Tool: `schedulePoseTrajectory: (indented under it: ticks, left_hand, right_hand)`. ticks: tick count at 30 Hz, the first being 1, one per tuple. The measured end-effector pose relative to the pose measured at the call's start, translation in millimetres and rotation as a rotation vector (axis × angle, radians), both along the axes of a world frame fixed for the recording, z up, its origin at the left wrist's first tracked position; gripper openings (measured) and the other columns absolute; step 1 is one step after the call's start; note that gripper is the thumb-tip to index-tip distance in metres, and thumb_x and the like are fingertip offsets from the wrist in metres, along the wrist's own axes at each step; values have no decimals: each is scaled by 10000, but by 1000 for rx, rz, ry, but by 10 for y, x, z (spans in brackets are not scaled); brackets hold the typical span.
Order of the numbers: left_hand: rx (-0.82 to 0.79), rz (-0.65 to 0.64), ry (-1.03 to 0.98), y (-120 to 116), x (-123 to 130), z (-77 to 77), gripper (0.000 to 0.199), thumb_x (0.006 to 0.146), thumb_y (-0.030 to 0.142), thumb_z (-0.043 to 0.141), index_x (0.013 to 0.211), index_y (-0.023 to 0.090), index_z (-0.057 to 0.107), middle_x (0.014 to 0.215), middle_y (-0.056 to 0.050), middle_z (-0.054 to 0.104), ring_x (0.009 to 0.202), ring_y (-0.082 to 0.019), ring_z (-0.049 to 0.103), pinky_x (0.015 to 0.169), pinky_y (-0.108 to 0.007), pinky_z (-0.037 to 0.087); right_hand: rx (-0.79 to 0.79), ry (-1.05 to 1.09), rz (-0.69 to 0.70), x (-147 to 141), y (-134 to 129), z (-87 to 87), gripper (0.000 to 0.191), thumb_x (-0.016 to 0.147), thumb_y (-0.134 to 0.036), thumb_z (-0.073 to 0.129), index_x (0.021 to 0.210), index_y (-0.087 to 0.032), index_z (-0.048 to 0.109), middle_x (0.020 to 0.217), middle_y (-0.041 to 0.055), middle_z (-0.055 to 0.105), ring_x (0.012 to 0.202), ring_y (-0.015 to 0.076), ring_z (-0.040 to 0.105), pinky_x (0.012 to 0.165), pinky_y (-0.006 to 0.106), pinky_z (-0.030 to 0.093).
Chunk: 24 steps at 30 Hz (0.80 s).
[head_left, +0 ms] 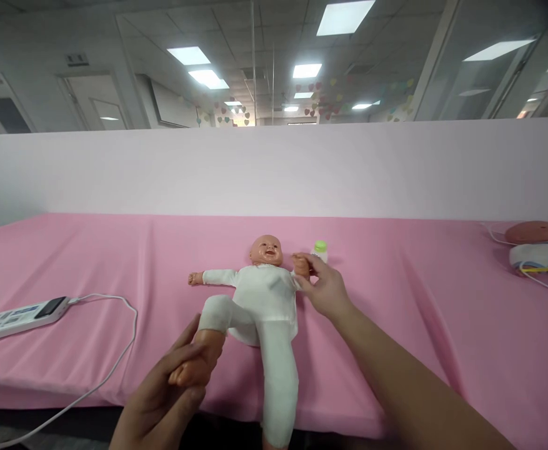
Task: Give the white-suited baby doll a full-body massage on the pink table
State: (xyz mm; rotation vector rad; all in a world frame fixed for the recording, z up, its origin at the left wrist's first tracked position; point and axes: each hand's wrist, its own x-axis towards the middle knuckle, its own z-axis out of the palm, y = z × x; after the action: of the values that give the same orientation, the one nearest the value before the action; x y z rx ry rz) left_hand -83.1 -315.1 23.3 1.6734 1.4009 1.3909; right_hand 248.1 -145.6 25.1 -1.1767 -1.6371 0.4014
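Note:
A baby doll (267,300) with a white cloth body lies on its back on a pink-covered table (358,362), head toward the wall. My left hand (161,387) is closed around the doll's foot on the picture's left, and that leg is bent and raised. The doll's other leg stretches toward me over the table's front edge. With the fingers of my right hand (323,284) I grip the doll's hand on the picture's right. Just behind those fingers stands a small white bottle with a green cap (320,248), partly hidden.
A white power strip (23,320) with its cord lies at the left. At the far right are another doll part (538,232) and a white and blue bundle (540,257) with thin tubing. A low white partition (274,172) runs behind the table, with glass above.

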Motion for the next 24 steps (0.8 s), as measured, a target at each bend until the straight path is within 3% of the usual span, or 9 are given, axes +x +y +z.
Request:
schedulePoseTrajectory:
  ticks: [6,9,12,15,18,21,24]
  left_hand:
    - [0,-134,-43,652,306,132,458,938,466,687,1361,292,670,1587,-82,536,1536,-346,376,1208,-527,423]
    - [-64,-155,-64,889,432,120,481,922,457,715,1360,265,668,1631,-92,479,1534,-339,382,1199,-487,436]
    - [-65,-168,-88,974,499,97,493,909,456,733,1344,229,680,1604,-120,510,1541,-337,368,1206,-481,420]
    - [-42,-185,-106,859,444,87,485,918,429,737,1353,220,686,1571,-127,549,1547,-338,351,1216,-501,399]
    - [-39,-199,-93,545,274,81,461,919,383,744,1363,267,699,1536,-104,589,1529,-346,385,1207,-516,406]
    - [-52,-199,-85,155,64,21,429,826,358,826,1250,326,775,1583,-74,538,1470,-403,461,1119,-508,510]
    - [-72,-160,-123,-123,-104,-162,354,703,387,900,1050,367,839,1497,-31,626,1398,-448,535,1031,-528,577]
  right_hand:
    - [210,-418,175,-234,-80,-65,507,881,-109,597,1354,-280,666,1287,58,739,1185,280,668,1036,485,544]
    - [272,-509,231,-267,-91,-95,468,900,-75,572,1312,-260,694,1286,60,741,1182,274,667,1058,491,533]
    - [259,-497,252,-257,-109,-81,466,901,-77,582,1309,-270,698,1280,55,746,1178,273,672,1062,505,534]
    - [175,-355,248,-195,-101,-44,468,893,-106,613,1303,-314,702,1260,37,755,1159,266,688,1026,490,562]
    - [35,-65,164,-22,-3,-45,443,903,-215,656,1328,-336,676,1332,24,727,1178,258,695,995,453,593]
    - [-107,201,-36,280,195,-134,458,896,-323,685,1352,-299,648,1390,57,692,1162,265,711,978,441,613]
    - [-312,385,-252,597,398,-292,528,824,-370,758,1322,-248,627,1161,97,775,958,269,772,813,416,669]
